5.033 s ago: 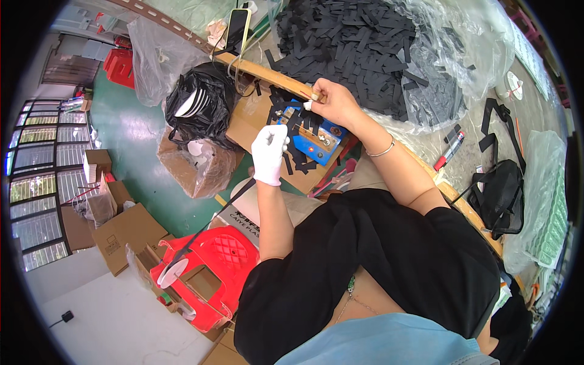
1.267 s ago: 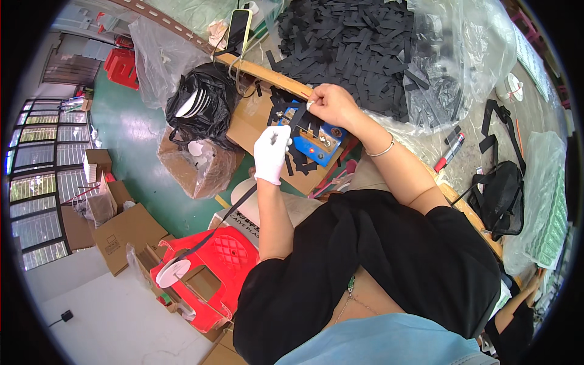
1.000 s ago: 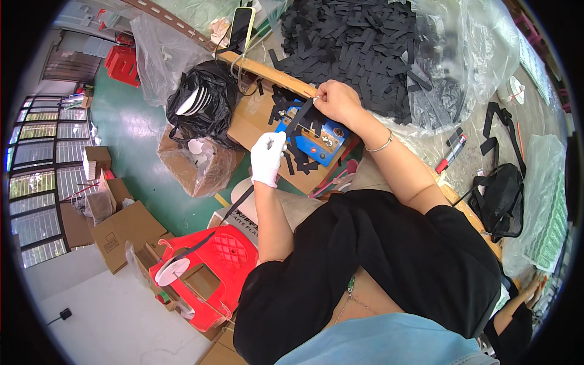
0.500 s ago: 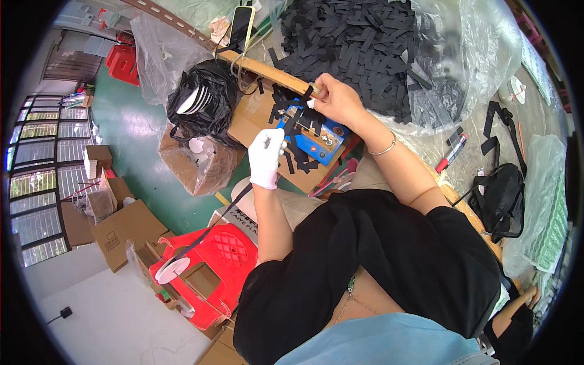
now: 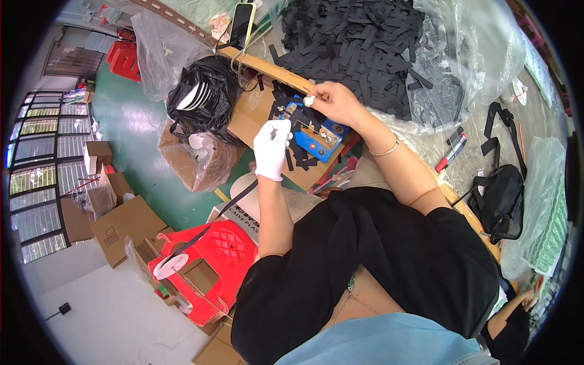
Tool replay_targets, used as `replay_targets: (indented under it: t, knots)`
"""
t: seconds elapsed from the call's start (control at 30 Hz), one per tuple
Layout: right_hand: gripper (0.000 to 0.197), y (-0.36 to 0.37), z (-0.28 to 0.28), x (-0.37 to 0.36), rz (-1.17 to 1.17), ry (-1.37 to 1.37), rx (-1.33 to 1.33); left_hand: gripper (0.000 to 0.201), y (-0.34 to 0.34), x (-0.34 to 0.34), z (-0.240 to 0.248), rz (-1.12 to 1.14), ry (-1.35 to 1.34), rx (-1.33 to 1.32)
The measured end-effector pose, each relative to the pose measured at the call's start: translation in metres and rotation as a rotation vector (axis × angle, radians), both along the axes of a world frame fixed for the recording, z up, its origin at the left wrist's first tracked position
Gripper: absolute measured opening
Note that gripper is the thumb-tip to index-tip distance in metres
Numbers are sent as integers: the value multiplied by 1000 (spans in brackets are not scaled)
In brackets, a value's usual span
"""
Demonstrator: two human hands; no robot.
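Note:
My left hand (image 5: 272,148), in a white glove, is closed around a black strap (image 5: 225,207) beside a blue device (image 5: 320,137). The strap runs back past my left forearm to a white reel (image 5: 170,266) on a red stool (image 5: 226,258). Over the far side of the device, my bare right hand (image 5: 336,103) pinches at a dark strip; its fingertips partly hide that strip. A white cover sits on one of its fingers. Metal parts and a small red light show on top of the device. Cut black pieces (image 5: 297,159) lie around it on cardboard.
A large heap of black strips (image 5: 353,48) covers the bench beyond a wooden edge (image 5: 274,73). A phone (image 5: 242,25) stands at the back. A black bag (image 5: 204,100) lies left, a red marker (image 5: 450,155) and black pouch (image 5: 500,198) right. A co-worker's arm (image 5: 508,313) shows lower right.
My left hand has moved slightly away from me and to the right. My right hand has shifted a little nearer and left, its fingertips now lower beside the wooden edge.

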State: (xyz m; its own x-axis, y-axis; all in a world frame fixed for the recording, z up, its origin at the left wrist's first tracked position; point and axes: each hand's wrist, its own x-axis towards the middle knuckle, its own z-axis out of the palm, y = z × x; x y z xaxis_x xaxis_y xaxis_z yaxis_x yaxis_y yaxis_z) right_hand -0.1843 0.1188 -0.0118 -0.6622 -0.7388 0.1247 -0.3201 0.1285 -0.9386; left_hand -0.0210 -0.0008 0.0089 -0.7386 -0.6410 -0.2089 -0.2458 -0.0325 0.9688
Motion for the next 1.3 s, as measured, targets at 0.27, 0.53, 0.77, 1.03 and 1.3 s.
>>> replay_targets:
  t: [0.27, 0.53, 0.77, 1.03, 1.3]
  knots:
    - [20, -6, -15, 2, 111, -266, 9, 15, 2, -6, -2, -40, 1, -11]
    - [20, 0, 11, -3, -172, 166, 339, 16, -10, 18, -12, -30, -72, -37]
    - [17, -3, 14, 1, -191, 246, 419, 18, -16, 16, -21, -15, -137, -59]
    - [14, -6, 8, 4, -199, 345, 408, 18, -18, 20, -33, 0, -233, -368]
    - [13, 3, 6, 2, -96, 81, 132, 14, -7, 13, 3, 20, 45, 53]
